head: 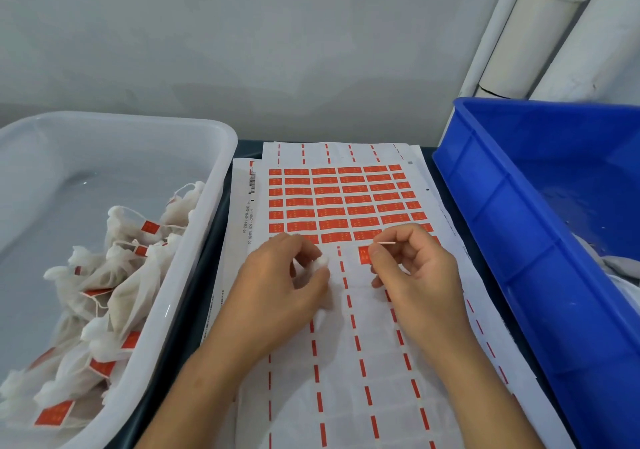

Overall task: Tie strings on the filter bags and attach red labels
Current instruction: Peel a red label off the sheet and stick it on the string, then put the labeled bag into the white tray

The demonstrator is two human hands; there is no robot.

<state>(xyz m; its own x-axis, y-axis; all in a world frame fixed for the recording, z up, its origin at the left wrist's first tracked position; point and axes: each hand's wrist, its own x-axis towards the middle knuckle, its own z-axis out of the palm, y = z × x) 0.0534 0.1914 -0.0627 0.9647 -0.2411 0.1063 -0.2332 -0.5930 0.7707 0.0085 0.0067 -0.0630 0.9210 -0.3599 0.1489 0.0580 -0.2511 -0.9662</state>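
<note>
Both hands are working over the label sheet (pixel 346 344). The left hand (pixel 277 285) is curling its fingers round a white filter bag (pixel 320 261), pressing it against the sheet. The right hand (pixel 415 268) is pinching a thin string (pixel 385 242) just above a red label (pixel 363 254). Finished bags (pixel 114 275) are lying in the clear tub (pixel 194 275) at left; a blue bin (pixel 519 223) is sitting at right.

Head view (close), forward and downward

Blue crate (pixel 540 213) at right on the dark desk (pixel 221 213). White pipes (pixel 540 32) rising behind it. Pale grey wall (pixel 242 32) at back.
</note>
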